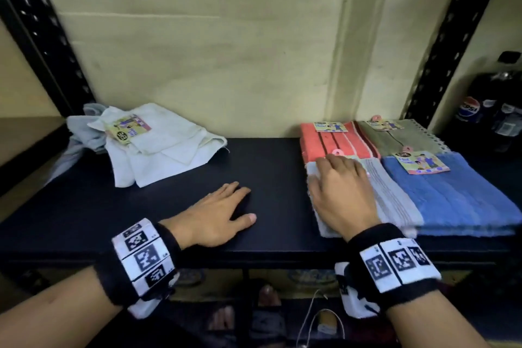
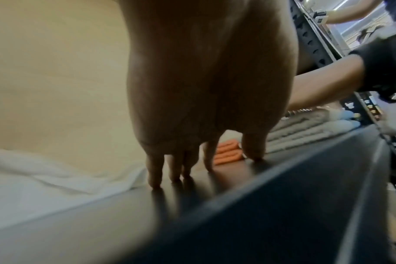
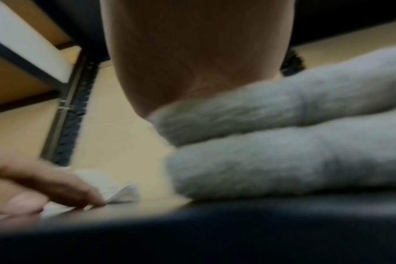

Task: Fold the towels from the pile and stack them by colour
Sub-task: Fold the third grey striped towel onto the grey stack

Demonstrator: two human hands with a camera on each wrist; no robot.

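The right hand (image 1: 340, 195) lies flat, fingers straight, on a folded fluffy grey towel (image 1: 392, 200), hiding its label. The left hand (image 1: 217, 215) rests spread on the smooth dark counter (image 1: 271, 167). The rumpled white pile (image 1: 158, 147) lies beyond it.

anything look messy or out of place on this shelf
Only the crumpled white and pale grey towels at the back left, heaped unfolded. The folded orange, olive, blue and grey towels lie flat and squared on the right.
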